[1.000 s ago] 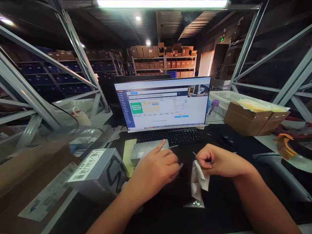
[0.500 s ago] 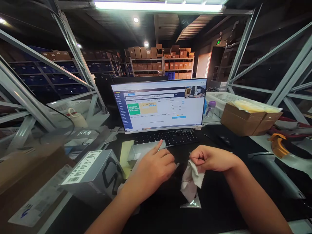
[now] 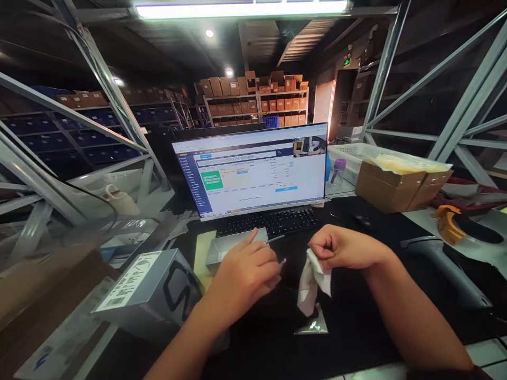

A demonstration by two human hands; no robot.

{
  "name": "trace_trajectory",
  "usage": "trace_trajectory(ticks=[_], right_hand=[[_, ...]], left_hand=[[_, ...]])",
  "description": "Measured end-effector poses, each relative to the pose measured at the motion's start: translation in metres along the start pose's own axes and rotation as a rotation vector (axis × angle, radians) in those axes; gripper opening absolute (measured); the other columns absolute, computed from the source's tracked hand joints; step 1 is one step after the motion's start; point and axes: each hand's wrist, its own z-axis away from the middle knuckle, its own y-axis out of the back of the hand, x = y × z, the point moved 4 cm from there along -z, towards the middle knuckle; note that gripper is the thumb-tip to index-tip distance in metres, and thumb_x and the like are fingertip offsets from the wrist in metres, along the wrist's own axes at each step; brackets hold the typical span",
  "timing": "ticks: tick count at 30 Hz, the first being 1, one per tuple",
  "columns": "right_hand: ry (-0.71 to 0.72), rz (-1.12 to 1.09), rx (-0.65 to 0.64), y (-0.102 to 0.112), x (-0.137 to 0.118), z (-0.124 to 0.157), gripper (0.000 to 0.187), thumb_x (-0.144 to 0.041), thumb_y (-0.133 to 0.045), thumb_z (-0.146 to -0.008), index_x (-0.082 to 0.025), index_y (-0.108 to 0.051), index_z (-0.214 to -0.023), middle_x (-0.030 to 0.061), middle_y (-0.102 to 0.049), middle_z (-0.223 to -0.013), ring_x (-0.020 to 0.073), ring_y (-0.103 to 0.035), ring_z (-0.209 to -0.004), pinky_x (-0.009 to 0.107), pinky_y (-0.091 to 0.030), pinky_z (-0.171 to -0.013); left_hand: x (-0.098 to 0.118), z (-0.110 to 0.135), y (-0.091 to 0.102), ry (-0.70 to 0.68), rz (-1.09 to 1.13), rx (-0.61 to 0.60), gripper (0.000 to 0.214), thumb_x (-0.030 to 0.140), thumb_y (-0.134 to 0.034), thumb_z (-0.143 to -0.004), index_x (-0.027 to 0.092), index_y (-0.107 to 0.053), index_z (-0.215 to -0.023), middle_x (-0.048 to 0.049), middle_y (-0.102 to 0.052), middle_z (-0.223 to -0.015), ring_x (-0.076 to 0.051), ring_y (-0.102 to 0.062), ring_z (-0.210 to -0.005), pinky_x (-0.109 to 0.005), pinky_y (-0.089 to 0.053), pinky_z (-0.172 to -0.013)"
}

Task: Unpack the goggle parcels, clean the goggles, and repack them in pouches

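Note:
My right hand (image 3: pixel 341 248) is closed on a small white cloth (image 3: pixel 312 281) that hangs from its fingers over the black desk mat (image 3: pixel 356 327). A clear plastic pouch (image 3: pixel 313 326) lies on the mat right below the cloth. My left hand (image 3: pixel 245 269) is curled, its forefinger stretched toward an open grey box tray (image 3: pixel 225 248); a thin dark item shows at its fingertips, too small to name. A grey product box (image 3: pixel 152 287) with a barcode label lies to the left of that hand.
A lit monitor (image 3: pixel 253 169) and a black keyboard (image 3: pixel 273 221) stand behind the hands. A cardboard box (image 3: pixel 396 184) and a white basket (image 3: pixel 352 158) sit at the right, with an orange tape dispenser (image 3: pixel 447 224). Grey steel rack beams (image 3: pixel 59 174) frame both sides.
The view has shifted, so everything sits a little further left. My right hand has lifted the cloth slightly. My left hand holds the same pose by the tray.

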Motion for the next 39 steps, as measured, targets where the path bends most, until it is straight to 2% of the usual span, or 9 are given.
trace_trajectory(ticks=[3,7,12,15,19,24,27,33,39], right_hand=[[0.026,0.082,0.078,-0.022,-0.002,-0.009,0.041,-0.014,-0.068,-0.072,-0.021,-0.03,-0.058,-0.0096,-0.027,-0.057,0.0066,-0.023,-0.055,0.023,-0.02,-0.05],[0.038,0.314,0.35,-0.046,-0.003,-0.023,0.032,-0.011,-0.061,-0.074,-0.019,-0.035,-0.058,-0.0079,-0.031,-0.058,0.0076,-0.026,-0.057,0.023,-0.02,-0.051],[0.047,-0.037,0.012,-0.028,0.001,-0.018,0.049,-0.026,-0.074,-0.074,-0.021,-0.028,-0.059,-0.01,-0.027,-0.056,0.0059,-0.024,-0.053,0.022,-0.022,-0.05],[0.065,-0.093,0.023,-0.004,0.003,-0.008,0.054,-0.03,-0.08,-0.072,-0.02,-0.029,-0.056,-0.0103,-0.029,-0.055,0.0053,-0.024,-0.053,0.022,-0.023,-0.052],[0.09,-0.147,0.274,0.018,0.005,-0.001,0.059,-0.035,-0.087,-0.067,-0.02,-0.031,-0.057,-0.0088,-0.035,-0.055,0.0058,-0.028,-0.052,0.022,-0.024,-0.052],[0.29,-0.346,0.919,0.055,0.005,0.015,0.068,-0.039,-0.094,-0.06,-0.02,-0.028,-0.06,-0.0079,-0.036,-0.055,0.0073,-0.03,-0.053,0.022,-0.023,-0.05],[0.301,-0.455,1.023,0.058,0.008,0.014,0.069,-0.042,-0.094,-0.06,-0.021,-0.028,-0.061,-0.0067,-0.038,-0.057,0.0085,-0.03,-0.052,0.023,-0.023,-0.047],[0.341,-0.55,1.015,0.013,0.015,-0.014,0.069,-0.046,-0.094,-0.058,-0.022,-0.029,-0.063,-0.0053,-0.039,-0.06,0.0108,-0.033,-0.055,0.023,-0.029,-0.05],[0.301,-0.558,0.916,-0.06,0.024,-0.04,0.066,-0.056,-0.082,-0.072,-0.024,-0.025,-0.067,-0.0047,-0.032,-0.062,0.0128,-0.027,-0.057,0.026,-0.032,-0.052]], left_hand=[[0.0,0.001,-0.008,-0.037,-0.038,-0.02,0.013,0.011,-0.063,-0.089,0.019,-0.061,-0.079,0.0027,-0.064,-0.084,-0.014,-0.06,-0.083,-0.051,-0.027,-0.124],[0.002,0.001,-0.018,-0.099,-0.161,-0.025,0.015,0.004,-0.059,-0.087,0.017,-0.063,-0.081,0.0006,-0.063,-0.081,-0.017,-0.06,-0.087,-0.052,-0.025,-0.125],[0.003,-0.002,-0.005,-0.06,-0.03,0.012,0.009,0.011,-0.061,-0.091,0.019,-0.064,-0.087,0.0028,-0.066,-0.086,-0.015,-0.062,-0.09,-0.051,-0.02,-0.127],[0.002,-0.001,0.003,-0.003,0.054,0.027,0.008,0.019,-0.067,-0.091,0.02,-0.063,-0.084,0.0038,-0.067,-0.088,-0.013,-0.063,-0.087,-0.052,-0.019,-0.127],[-0.007,0.002,0.003,0.107,0.131,0.05,0.014,0.019,-0.074,-0.086,0.019,-0.062,-0.079,0.0044,-0.065,-0.084,-0.011,-0.062,-0.078,-0.056,-0.024,-0.124],[-0.019,0.008,0.004,0.218,0.126,0.261,0.011,0.019,-0.078,-0.082,0.02,-0.067,-0.086,0.0013,-0.067,-0.088,-0.015,-0.065,-0.083,-0.059,-0.035,-0.118],[-0.022,0.011,0.006,0.308,0.066,0.412,0.006,0.019,-0.074,-0.085,0.02,-0.068,-0.089,-0.0003,-0.067,-0.088,-0.016,-0.066,-0.083,-0.057,-0.044,-0.113],[-0.02,0.016,0.005,0.429,-0.111,0.652,0.003,0.02,-0.07,-0.088,0.021,-0.07,-0.091,-0.0014,-0.07,-0.087,-0.018,-0.067,-0.082,-0.046,-0.058,-0.096],[-0.013,0.015,-0.001,0.457,-0.184,0.61,0.001,0.021,-0.068,-0.089,0.021,-0.067,-0.089,-0.0033,-0.071,-0.092,-0.02,-0.067,-0.083,-0.036,-0.059,-0.081]])
